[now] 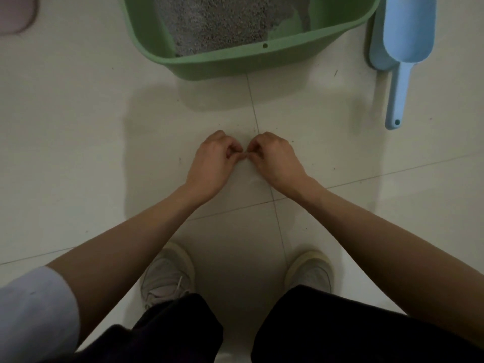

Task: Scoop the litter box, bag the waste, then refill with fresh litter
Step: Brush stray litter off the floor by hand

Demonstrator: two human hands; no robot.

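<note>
Tiled floor (78, 142); green litter box (235, 62) at the top, grey litter (222, 22) inside; blue scoop (400, 61) lay beside it on the right. Left hand (213, 163) and right hand (272, 158) met fingertip to fingertip, fingers curled, pinching something too faint to identify.

- One head-worn view looks steeply down at the tiled floor (78, 127), close above the person's forearms.
- The litter box (235, 64) sits at the top edge, shoes at the bottom.
</note>
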